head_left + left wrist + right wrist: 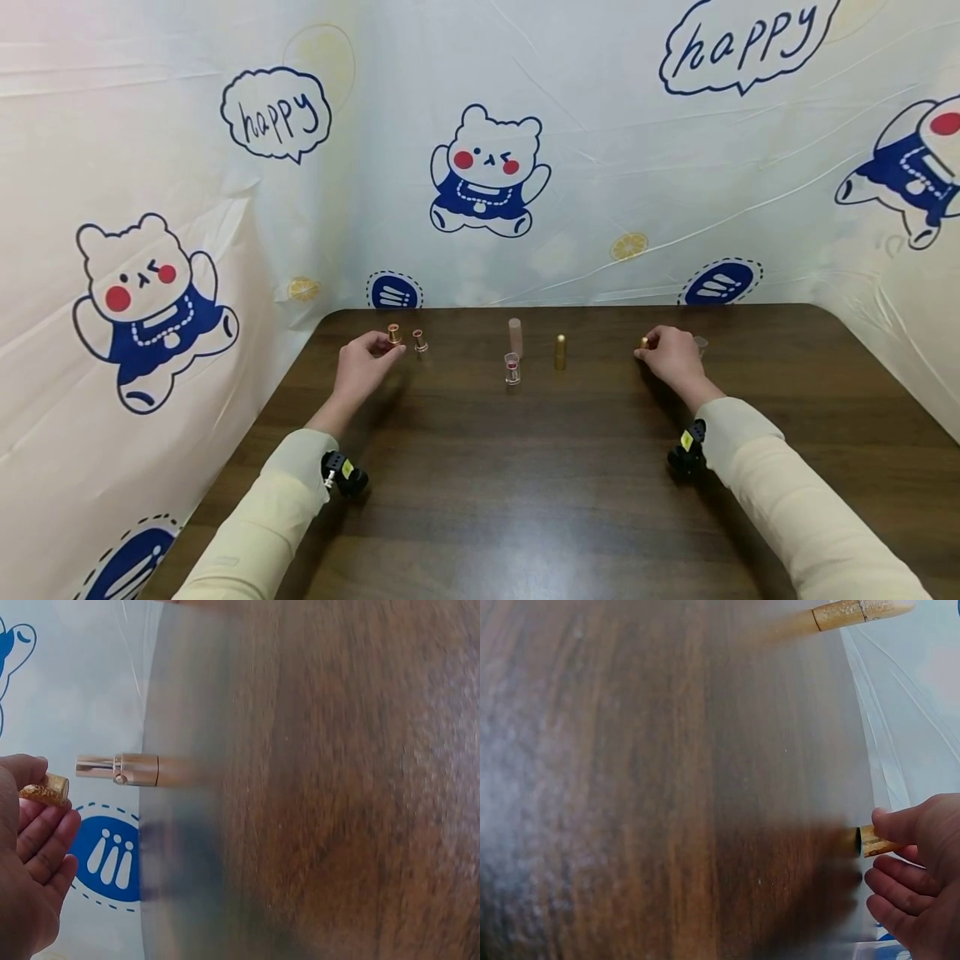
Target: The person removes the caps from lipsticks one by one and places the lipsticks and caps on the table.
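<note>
My left hand [363, 362] pinches a small gold lipstick tube [52, 790] between thumb and fingers at the table's far left. Just right of it a rose-gold lipstick base [420, 341] stands upright, also visible in the left wrist view. At the far right, my right hand [673, 357] pinches a short gold lipstick piece [877, 841], its lower end close to the tabletop; whether it touches I cannot tell. The fingers partly hide both held pieces. To the left of the right hand, a taller gold lipstick tube [560, 352] stands alone.
Mid-table stand a pink tube [515, 337] and, in front of it, a clear-walled lipstick piece [512, 369] with red inside. A small transparent cup-like piece [701, 344] is partly hidden behind my right hand. Printed cloth [585, 167] hangs beyond the brown table [487, 483].
</note>
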The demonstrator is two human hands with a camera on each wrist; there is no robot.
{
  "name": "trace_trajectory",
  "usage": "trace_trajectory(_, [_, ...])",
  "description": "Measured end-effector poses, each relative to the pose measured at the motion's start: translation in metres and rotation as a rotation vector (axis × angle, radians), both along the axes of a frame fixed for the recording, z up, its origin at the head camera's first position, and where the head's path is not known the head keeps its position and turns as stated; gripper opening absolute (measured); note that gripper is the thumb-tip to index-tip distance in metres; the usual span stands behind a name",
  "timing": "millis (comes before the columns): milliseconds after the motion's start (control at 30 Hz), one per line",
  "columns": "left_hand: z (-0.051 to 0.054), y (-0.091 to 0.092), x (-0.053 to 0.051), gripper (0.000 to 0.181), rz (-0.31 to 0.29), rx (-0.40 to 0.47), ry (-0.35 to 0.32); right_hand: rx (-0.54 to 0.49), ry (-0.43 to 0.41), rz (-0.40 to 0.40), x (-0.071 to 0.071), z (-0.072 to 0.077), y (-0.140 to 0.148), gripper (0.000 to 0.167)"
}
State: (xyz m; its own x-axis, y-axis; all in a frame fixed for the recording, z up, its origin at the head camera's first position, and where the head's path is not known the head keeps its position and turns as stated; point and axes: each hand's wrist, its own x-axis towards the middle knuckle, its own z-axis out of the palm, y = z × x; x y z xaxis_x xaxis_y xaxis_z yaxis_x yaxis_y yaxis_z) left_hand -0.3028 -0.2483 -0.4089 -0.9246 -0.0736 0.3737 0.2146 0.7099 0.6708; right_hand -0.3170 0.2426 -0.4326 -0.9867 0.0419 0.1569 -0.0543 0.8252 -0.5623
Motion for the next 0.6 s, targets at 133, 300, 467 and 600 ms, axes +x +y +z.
trace_trajectory(133, [-0.0015, -0.0028, -0.0008, 0.025, 0.004, -0.013, -0.023, 0.001, -0.001, -0.01, 0.0001, -0.0001, 0.0007, 0.029])
trace_trajectory(300, [-0.0027, -0.0057, -0.0014, 0.026, 0.016, -0.022, -0.047, 0.007, -0.011, -0.011, 0.0003, -0.0005, 0.0006, 0.028])
trace_trajectory(467, [-0.0039, -0.0071, -0.0029, 0.027, 0.025, -0.03, -0.074, 0.019, -0.019, -0.011, 0.0002, 0.0004, 0.0001, 0.026])
trace_trajectory(600, [-0.0055, -0.008, -0.0044, 0.028, 0.028, -0.037, -0.102, 0.031, -0.02, -0.013, -0.0007, 0.0006, 0.0007, 0.025])
